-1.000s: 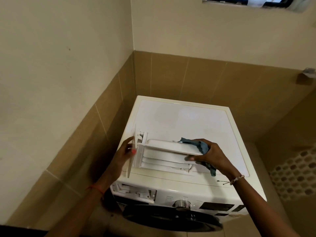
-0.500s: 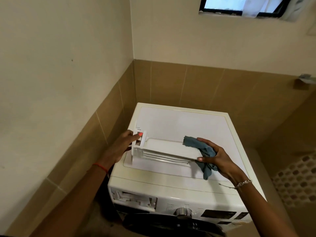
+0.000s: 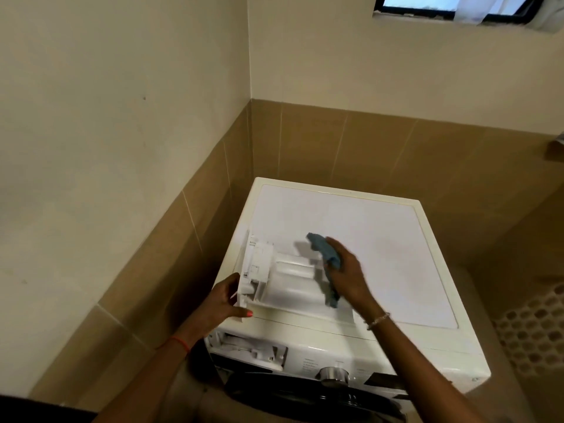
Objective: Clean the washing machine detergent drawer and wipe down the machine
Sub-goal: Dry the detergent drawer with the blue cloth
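Drawer is out of its slot and sits on top of the washer, toward the front-left corner, close to the left edge.

Your left hand curls round the drawer's near end, thumb at the lower lip. Your right hand clutches the bunched cloth against the drawer's right end. It is blurred, so the exact finger lay is unclear.

Risks, as judged:
- A hard wipe leftward could push the drawer off the washer's left edge if your left grip slackens.
- The smooth top gives little hold, so the drawer may skate.
- The cloth's loose tail could snag on the drawer's inner parts.
- The open slot at the washer's front could catch drips.
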Motion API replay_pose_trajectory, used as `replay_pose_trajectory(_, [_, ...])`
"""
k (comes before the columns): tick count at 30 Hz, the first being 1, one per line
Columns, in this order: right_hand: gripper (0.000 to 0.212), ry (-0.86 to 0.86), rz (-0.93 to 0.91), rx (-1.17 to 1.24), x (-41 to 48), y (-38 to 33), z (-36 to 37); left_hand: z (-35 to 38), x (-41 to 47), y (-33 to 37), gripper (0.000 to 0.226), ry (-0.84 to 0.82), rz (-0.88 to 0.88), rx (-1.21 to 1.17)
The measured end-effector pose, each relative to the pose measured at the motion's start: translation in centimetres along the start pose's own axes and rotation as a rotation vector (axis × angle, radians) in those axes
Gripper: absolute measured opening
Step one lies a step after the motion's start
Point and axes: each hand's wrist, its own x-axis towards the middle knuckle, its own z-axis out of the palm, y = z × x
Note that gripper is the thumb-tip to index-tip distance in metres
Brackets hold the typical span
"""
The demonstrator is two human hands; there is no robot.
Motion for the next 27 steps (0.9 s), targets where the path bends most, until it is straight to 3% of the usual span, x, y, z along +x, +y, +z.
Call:
replay_pose_trajectory(6, [0.061,-0.393,-0.18,-0.678,-1.2,1.3,7.6,0.4,-0.5,-0.3,0.07,0.09,0.023,0.161])
replay_pose_trajectory(10, [0.048,-0.227,-0.164,-0.544,-0.2,0.9,6.3,-1.2,-1.3,0.3,0.072,0.025,0.008,0.339])
replay_pose_trajectory(13, [0.046,-0.249,-0.172,-0.593,1.1,1.7,6.0,-2.0,-0.7,2.0,0.057,0.148,-0.069,0.212])
replay_pose_trajectory(15, [0.057,-0.291,-0.192,-0.668,1.6,2.0,7.0,-1.2,0.0,3.9,0.04,0.27,-0.073,-0.013])
replay_pose_trajectory(17, [0.087,-0.309,-0.233,-0.776,1.5,1.8,8.5,0.2,1.2,5.9,0.035,0.301,-0.069,-0.093])
replay_pose_trajectory(19, [0.097,-0.287,-0.244,-0.83,1.0,1.6,9.9,1.6,2.6,7.3,0.041,0.269,-0.104,0.029])
replay_pose_trajectory(23, [0.071,-0.201,-0.254,-0.827,0.2,1.7,10.9,2.8,3.6,7.8,0.049,0.378,-0.121,0.338])
replay_pose_trajectory(27, [0.07,-0.198,-0.252,-0.852,0.0,2.3,10.4,3.3,2.6,7.1,0.05,0.41,-0.048,0.538])
